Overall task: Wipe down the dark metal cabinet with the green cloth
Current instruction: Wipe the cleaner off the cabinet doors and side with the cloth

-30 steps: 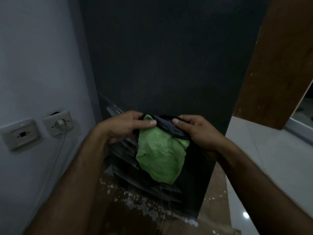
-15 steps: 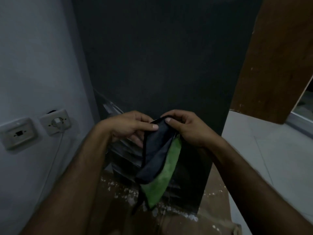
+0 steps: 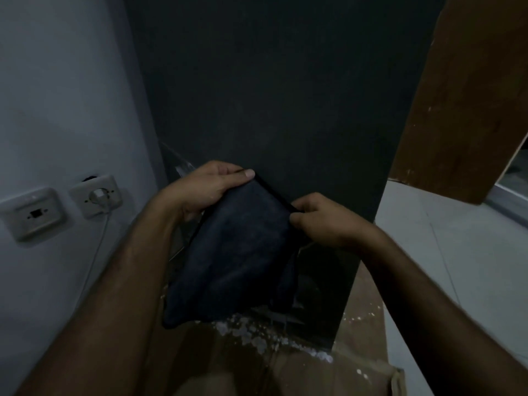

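Sockets (image 3: 57, 207) sit on the pale wall (image 3: 63, 95) at your far left, one with a cable hanging from it, and neither matters to the job. Moving right, your left hand (image 3: 205, 190) grips the upper left corner of the cloth (image 3: 237, 258), thumb laid along the top hem and fingers curled behind it. A second ago the green face hung toward you; half a second ago it was mid-turn, showing a green strip; now you have flipped it fully, so only the dark navy backing faces you and no green shows. That suggests the green side now faces the cabinet (image 3: 280, 95), ready for pressing on, though wiping has not begun. The cloth hangs stretched between both hands, just in front of the cabinet's lower panel, and whether it touches the metal cannot be told. Your right hand (image 3: 323, 221) pinches the upper right corner, knuckles toward you, held lower than the left so the top hem slopes down rightward. Further right stand a brown wooden door (image 3: 463, 110) and pale floor (image 3: 457, 252).
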